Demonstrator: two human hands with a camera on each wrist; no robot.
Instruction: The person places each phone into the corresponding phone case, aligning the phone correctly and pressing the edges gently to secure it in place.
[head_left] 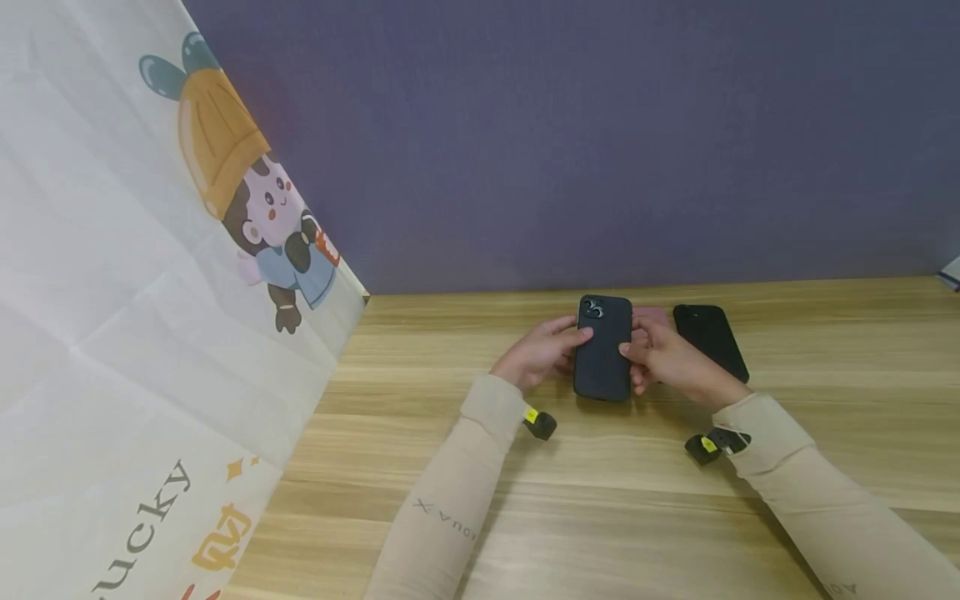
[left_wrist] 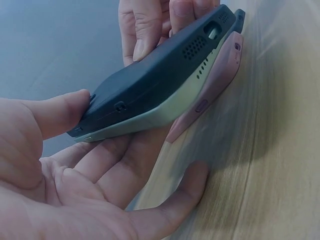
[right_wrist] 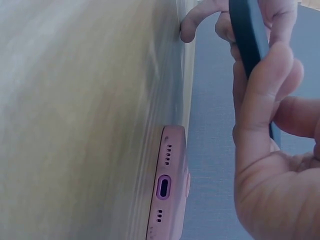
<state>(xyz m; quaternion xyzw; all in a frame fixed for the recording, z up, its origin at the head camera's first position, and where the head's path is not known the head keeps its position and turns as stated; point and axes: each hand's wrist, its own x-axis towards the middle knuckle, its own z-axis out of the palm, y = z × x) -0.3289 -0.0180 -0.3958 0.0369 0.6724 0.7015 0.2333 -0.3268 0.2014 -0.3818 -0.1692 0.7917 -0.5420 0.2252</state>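
A dark blue-black phone case (head_left: 603, 354) with a camera area at its upper left is held above the table between both hands. The left hand (head_left: 538, 352) pinches its left side, thumb on top and fingers underneath. Gripping the opposite side, the right hand (head_left: 667, 360) has its thumb on the back. In the left wrist view, a pale green phone case (left_wrist: 175, 106) lies directly under the dark one, their edges slightly spread at the port end. A pink phone case (right_wrist: 167, 190) is on the table below, mostly hidden by the right hand in the head view.
To the right of the pink case lies a black phone case (head_left: 712, 340) on the wooden table (head_left: 600, 500). A dark blue-grey panel (head_left: 570, 150) rises behind the table. On the left hangs a white printed cloth (head_left: 112, 275).
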